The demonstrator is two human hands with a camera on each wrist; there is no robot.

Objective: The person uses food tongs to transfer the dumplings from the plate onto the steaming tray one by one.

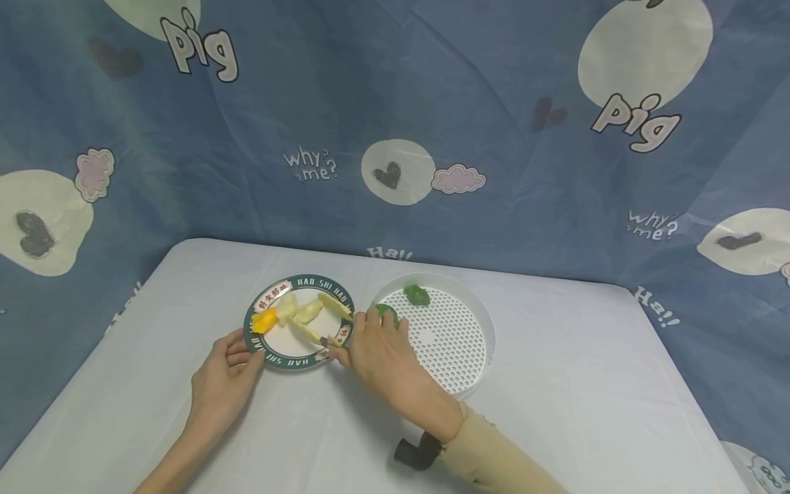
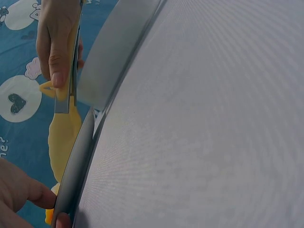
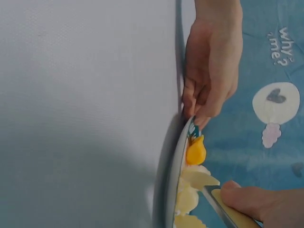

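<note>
My left hand (image 1: pixel 219 387) pinches the near left rim of a round white plate (image 1: pixel 285 346) with a green lettered border. In the left wrist view, fingertips lie on both sides of the plate's edge. On the plate are several pale yellow pieces (image 1: pixel 308 311) and one bright orange-yellow piece (image 1: pixel 264 320). My right hand (image 1: pixel 385 357) holds tongs (image 3: pixel 219 202) with yellow-faced, silver-edged arms over the plate's right side. Their tips are beside a pale yellow piece; whether they grip it I cannot tell.
To the plate's right stands a round white perforated tray (image 1: pixel 487 336) with green pieces (image 1: pixel 416 295) in it, partly hidden by my right hand. A black object (image 1: pixel 416 453) shows beneath my right wrist. The white table (image 1: pixel 574 384) meets a blue printed cloth (image 1: pixel 506 226) behind.
</note>
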